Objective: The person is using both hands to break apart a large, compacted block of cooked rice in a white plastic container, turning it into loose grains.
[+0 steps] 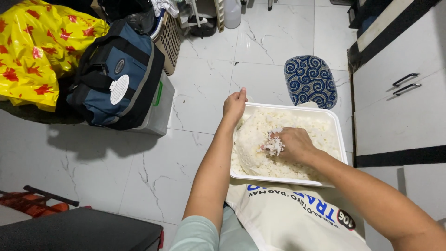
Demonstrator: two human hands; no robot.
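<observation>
Over the tray (338, 135), lengthwise ahead, left hand (233, 106) grips its rim, right hand (290, 145) clutches rice (274, 146).

Sticky, matt white cooked rice (260, 139) filled a smooth white plastic tray (338, 135) at centre right, grains clinging to the right hand (290, 144). Glossy marble-veined floor tiles (204, 88) reflected light. At upper left lay crinkled shiny yellow plastic sheeting (37, 42) and a woven-cloth blue duffel bag (116, 74).
</observation>
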